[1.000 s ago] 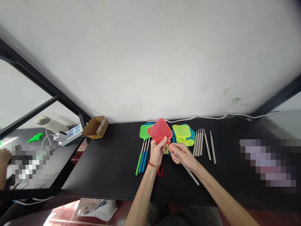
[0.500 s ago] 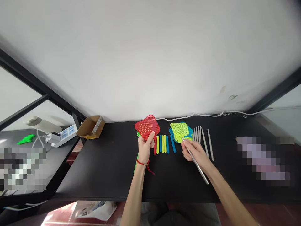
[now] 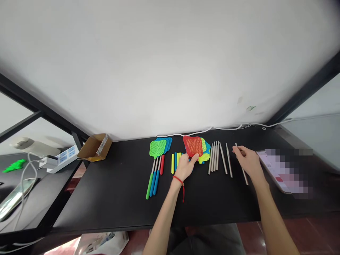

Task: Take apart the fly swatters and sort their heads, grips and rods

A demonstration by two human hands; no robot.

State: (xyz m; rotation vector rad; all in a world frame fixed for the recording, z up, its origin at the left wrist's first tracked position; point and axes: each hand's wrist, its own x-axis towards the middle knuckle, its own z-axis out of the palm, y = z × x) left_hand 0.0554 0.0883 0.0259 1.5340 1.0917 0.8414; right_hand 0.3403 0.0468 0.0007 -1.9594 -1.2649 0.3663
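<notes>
Apparently three swatters (image 3: pixel 153 182) assembled, bench (image 3: pixel 122 191) left of centre; loose heads (image 3: pixel 204 156), grips (image 3: pixel 172 163), rods (image 3: pixel 215 157) not yet joined. Left hand (image 3: pixel 185 167) pinches red head (image 3: pixel 193 145) over loose heads; right hand (image 3: pixel 249 161) curled over lone rod (image 3: pixel 245 175), pinch unclear.

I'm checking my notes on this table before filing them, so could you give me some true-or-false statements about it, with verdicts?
1. The left hand holds a red swatter head. True.
2. The cardboard box stands left of the green swatter. True.
3. The right hand touches the cardboard box. False: it is at a metal rod.
4. The phone lies between the two hands. False: the phone lies to the right of the right hand.
5. The green swatter has a green handle. True.
</notes>
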